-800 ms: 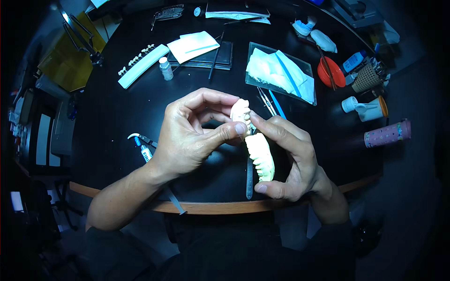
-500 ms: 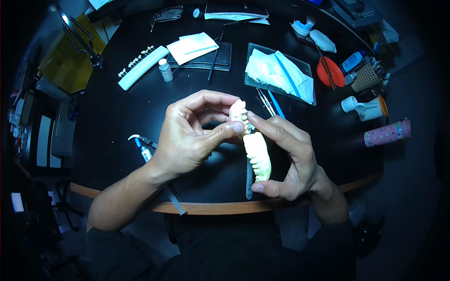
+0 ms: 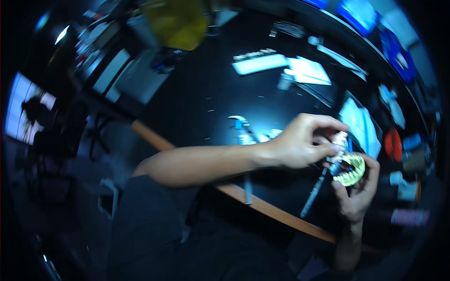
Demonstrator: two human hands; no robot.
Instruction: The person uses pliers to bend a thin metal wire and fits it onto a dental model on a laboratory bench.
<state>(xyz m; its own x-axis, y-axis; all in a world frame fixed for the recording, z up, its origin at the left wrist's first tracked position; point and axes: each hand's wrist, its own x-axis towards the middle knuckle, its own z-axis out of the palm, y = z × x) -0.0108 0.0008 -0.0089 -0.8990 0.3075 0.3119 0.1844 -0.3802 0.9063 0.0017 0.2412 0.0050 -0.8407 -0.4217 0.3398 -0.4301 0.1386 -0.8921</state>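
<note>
Two dental casts are in hand in the head view, both held up over the dark desk point(image 3: 187, 119) and neither set down. The left hand point(image 3: 302, 147) pinches the smaller pale cast point(image 3: 341, 138) between thumb and fingertips. The right hand point(image 3: 357, 205) grips the yellowish arch-shaped cast point(image 3: 359, 169), thumb at its near edge and fingers curled around the far side, its row of teeth in plain sight. The pale cast sits just above the yellowish one; blur hides whether they touch. As for progress, I judge the handling to be midway: each cast is picked up and firmly held, but nothing shows them joined, and putting them down is left undone. A long slim tool point(image 3: 313, 193) slants down from beside the casts; I cannot tell whether a finger bears on it. The blue-capped tube point(image 3: 242, 136) and the white-barred shade guide point(image 3: 260, 64) lie apart from both hands, unused at this moment
</note>
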